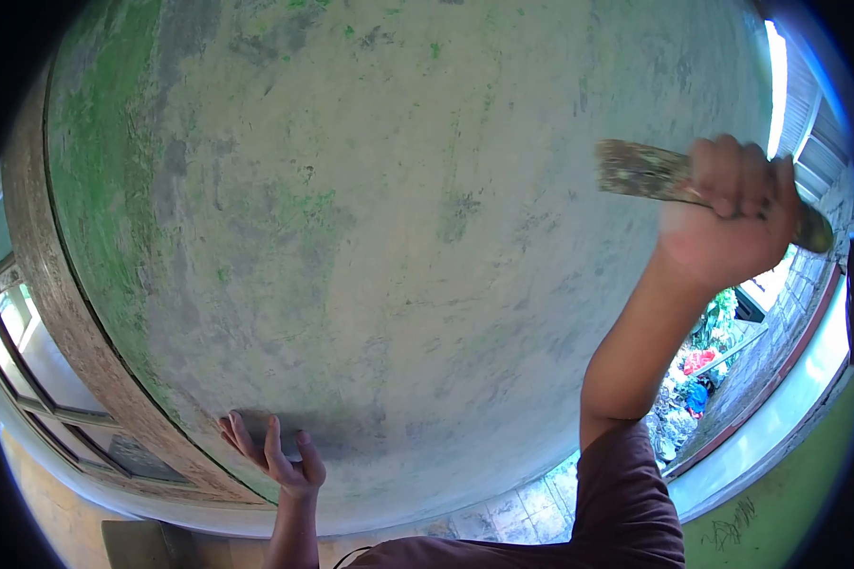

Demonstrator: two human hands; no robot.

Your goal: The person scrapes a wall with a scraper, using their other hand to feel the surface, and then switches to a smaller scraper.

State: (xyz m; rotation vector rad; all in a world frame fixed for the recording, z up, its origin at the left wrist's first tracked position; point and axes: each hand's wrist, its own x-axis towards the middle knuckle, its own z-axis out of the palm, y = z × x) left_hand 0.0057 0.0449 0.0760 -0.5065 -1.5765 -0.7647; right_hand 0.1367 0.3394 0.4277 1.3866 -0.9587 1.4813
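A large plastered wall (380, 237) with worn green and grey paint fills the middle of the head view. My right hand (742, 209) is raised at the upper right, its fingers wrapped round a flat, paint-stained scraper (643, 171). The scraper's broad end points left across the wall, slightly blurred, and its rounded end sticks out below my fist. Low on the left, my left hand (285, 460) is open, fingers spread and bent back, right at the wall surface with a dark shadow beside them. Nothing shows in that hand.
A worn wooden frame (62, 275) with a paned window (52, 389) borders the wall on the left. Through an opening on the right are plants and a heap of mixed items (693, 398). A green wall (778, 503) stands at the lower right; floor tiles (512, 512) show below.
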